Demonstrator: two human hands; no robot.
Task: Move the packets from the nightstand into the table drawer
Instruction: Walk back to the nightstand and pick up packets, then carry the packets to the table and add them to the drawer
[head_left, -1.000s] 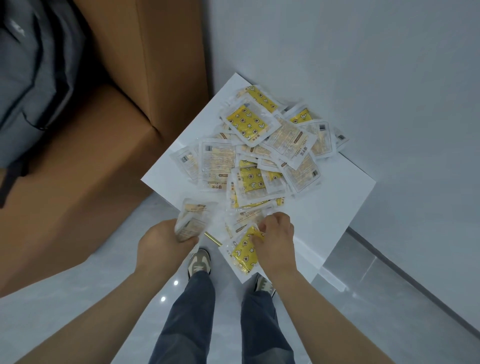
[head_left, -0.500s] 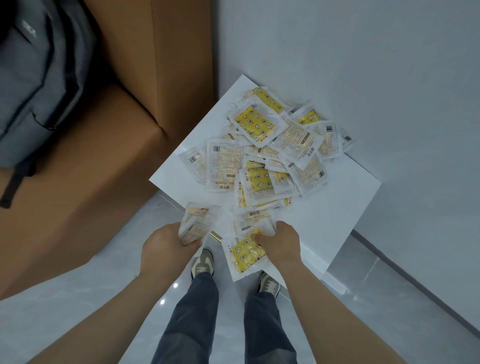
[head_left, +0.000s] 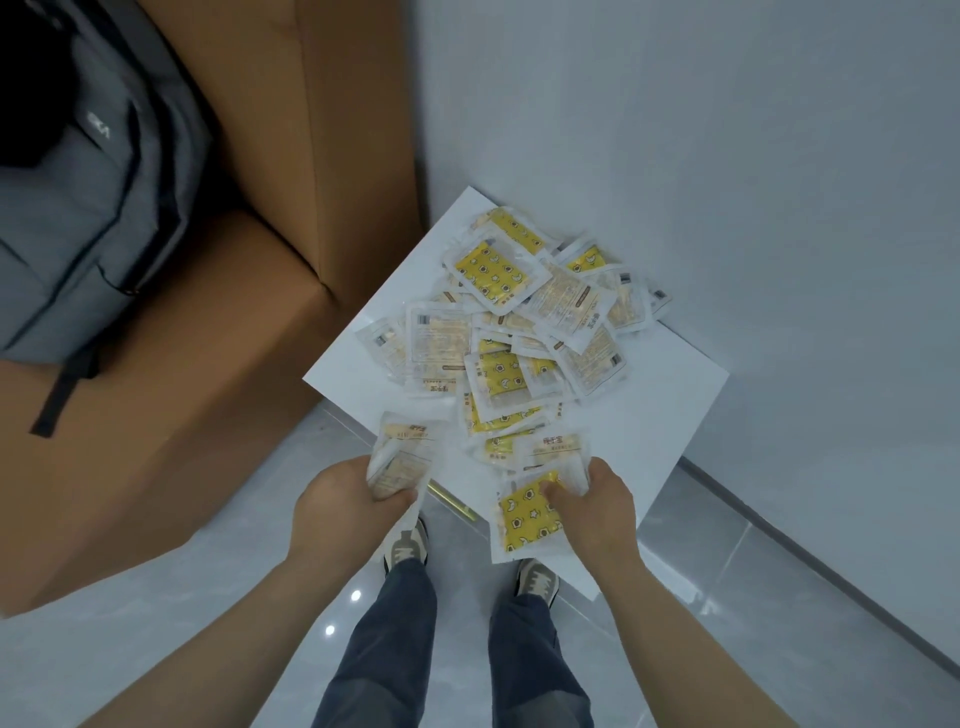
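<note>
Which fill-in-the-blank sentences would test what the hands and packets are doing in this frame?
The pile of packets lies on the white ____.
The right hand pinches a packet with a ____ printed face.
The left hand grips a pale bunch of ____.
The grey backpack lies to the ____ of the nightstand.
Missing: nightstand, yellow, packets, left.

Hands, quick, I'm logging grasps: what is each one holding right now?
Left hand: closed, gripping a bunch of pale packets.
Right hand: closed, gripping a yellow packet plus others.
</note>
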